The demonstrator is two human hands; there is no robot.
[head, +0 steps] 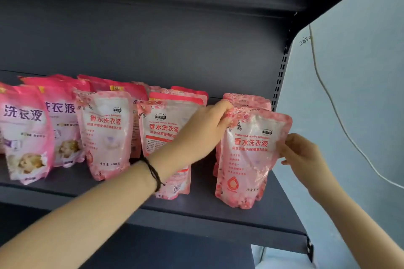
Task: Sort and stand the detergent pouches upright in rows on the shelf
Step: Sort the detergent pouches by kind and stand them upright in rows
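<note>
Dark grey shelving (196, 209) fills the frame, and right of centre a soft, likely sloshy pink pouch (251, 155) stands on it, left hand (209, 124) pinching its top corner, right hand (299, 155) its side seam, probably the stiffest holds.

The pale pink pouch (251, 155) reads "香水洗衣液" and "Perfumed laundry detergent". The magenta pouch (26, 137) reads "洗衣液". The second pale pouch (105, 135) reads "净含量 400克".

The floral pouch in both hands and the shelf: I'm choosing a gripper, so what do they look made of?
The floral pouch: likely glossy plastic film; glare patches and creases show where the left hand and right hand pinch it. The shelf: probably painted metal, matte dark grey, thin flat edge.
</note>
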